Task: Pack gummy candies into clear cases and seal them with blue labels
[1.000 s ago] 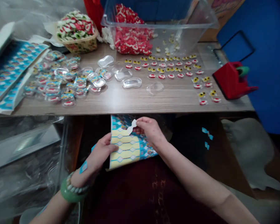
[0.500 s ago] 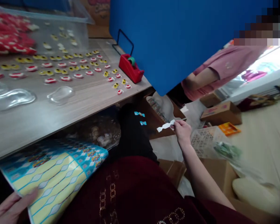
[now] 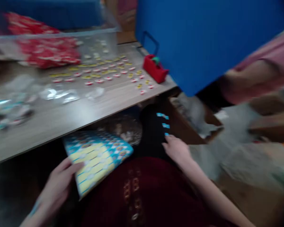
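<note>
The whole view is smeared with motion blur, so the finer details of the grip are hard to make out. The person's left hand (image 3: 57, 185) is low down, with its fingers stretched out and lying across the lower left edge of a glossy sheet of stickers (image 3: 97, 160). The fingers are slightly spread and press onto the printed face, and the thumb is hidden, though the sheet seems to be held by that hand alone. The sheet rests tilted over the person's lap, against a dark red garment (image 3: 139, 192) with a line of gold sparkly decoration, and its top edge sits just below the table. The right hand (image 3: 177, 149) is off to the other side, well apart from the sheet, with its fingers lying loosely together and pointing up and to the left. Its fingertips (image 3: 167, 137) are touching or just beside small blue paper scraps (image 3: 166, 125) stuck in a short column on a black trouser knee (image 3: 151, 132). I can't tell through the blur whether those fingers are pinching anything. Above, on the wooden table (image 3: 85, 116), small red and yellow sweets (image 3: 97, 74) sit in rows, near a clear plastic tub (image 3: 97, 41) of red sweets and a red tape dispenser (image 3: 155, 68). A co-worker's bare forearm (image 3: 253, 78) shows beyond a blue panel (image 3: 198, 37).
</note>
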`<state>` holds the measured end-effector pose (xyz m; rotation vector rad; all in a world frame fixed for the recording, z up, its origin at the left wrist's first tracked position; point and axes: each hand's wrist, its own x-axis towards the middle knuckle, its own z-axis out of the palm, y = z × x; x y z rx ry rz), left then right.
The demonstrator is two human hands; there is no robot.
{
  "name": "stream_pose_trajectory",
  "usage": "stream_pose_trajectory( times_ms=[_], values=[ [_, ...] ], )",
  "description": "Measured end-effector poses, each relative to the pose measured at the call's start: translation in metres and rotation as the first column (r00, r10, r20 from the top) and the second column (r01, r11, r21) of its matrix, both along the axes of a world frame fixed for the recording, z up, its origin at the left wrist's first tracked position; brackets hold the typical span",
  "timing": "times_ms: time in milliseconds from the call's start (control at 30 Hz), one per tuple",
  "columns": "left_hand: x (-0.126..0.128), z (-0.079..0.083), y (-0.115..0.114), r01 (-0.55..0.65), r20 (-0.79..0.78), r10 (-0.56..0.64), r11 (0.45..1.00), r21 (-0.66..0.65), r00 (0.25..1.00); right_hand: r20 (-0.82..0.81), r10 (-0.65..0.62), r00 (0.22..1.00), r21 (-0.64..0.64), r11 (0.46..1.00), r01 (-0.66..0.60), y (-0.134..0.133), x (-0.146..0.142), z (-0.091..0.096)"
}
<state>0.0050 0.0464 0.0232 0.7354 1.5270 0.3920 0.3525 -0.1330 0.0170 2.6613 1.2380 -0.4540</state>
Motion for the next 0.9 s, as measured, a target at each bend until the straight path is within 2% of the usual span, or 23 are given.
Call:
stream_pose_trajectory(
  times_ms=[67,133,167,233,300,333,400,467,567,667,767,900],
  values=[
    [0.005,0.0,-0.003,-0.051,0.078,0.047,0.997,0.054,0.996,0.052,0.086,0.995,0.095,0.991,-0.091,0.009,0.005,0.004],
    [0.005,-0.003,0.0,-0.07,0.174,0.055,0.994,0.08,0.983,-0.099,0.166,0.981,0.221,0.965,-0.141,0.037,-0.001,0.004],
    [0.003,-0.004,0.001,-0.08,0.213,0.061,0.993,0.083,0.975,-0.216,0.24,0.947,0.276,0.945,-0.176,0.055,-0.012,0.006],
    [-0.001,-0.006,0.001,-0.11,0.264,0.085,0.99,0.083,0.961,-0.431,0.425,0.796,0.377,0.886,-0.268,0.096,-0.049,0.012],
    [-0.005,-0.008,-0.003,-0.132,0.292,0.105,0.989,0.073,0.951,-0.524,0.592,0.613,0.467,0.801,-0.374,0.136,-0.095,0.02],
    [-0.006,-0.009,-0.005,-0.14,0.3,0.112,0.988,0.072,0.947,-0.528,0.648,0.549,0.497,0.76,-0.42,0.154,-0.117,0.022],
    [-0.01,-0.013,-0.007,-0.16,0.31,0.125,0.983,0.093,0.943,-0.502,0.728,0.468,0.533,0.686,-0.495,0.183,-0.157,0.022],
    [-0.014,-0.017,-0.007,-0.189,0.3,0.14,0.972,0.138,0.943,-0.489,0.762,0.425,0.524,0.646,-0.555,0.202,-0.188,0.016],
    [-0.019,-0.022,-0.005,-0.205,0.277,0.15,0.962,0.179,0.949,-0.494,0.767,0.41,0.499,0.636,-0.589,0.209,-0.214,0.003],
    [-0.025,-0.024,0.0,-0.241,0.281,0.192,0.958,0.153,0.94,-0.496,0.767,0.406,0.519,0.638,-0.57,0.206,-0.223,-0.011],
    [-0.031,-0.027,0.005,-0.278,0.262,0.238,0.952,0.128,0.935,-0.569,0.727,0.385,0.497,0.676,-0.544,0.202,-0.224,-0.021],
    [-0.038,-0.033,0.009,-0.222,0.185,0.201,0.969,0.104,0.962,-0.633,0.678,0.373,0.474,0.721,-0.506,0.201,-0.221,-0.028]
  ],
)
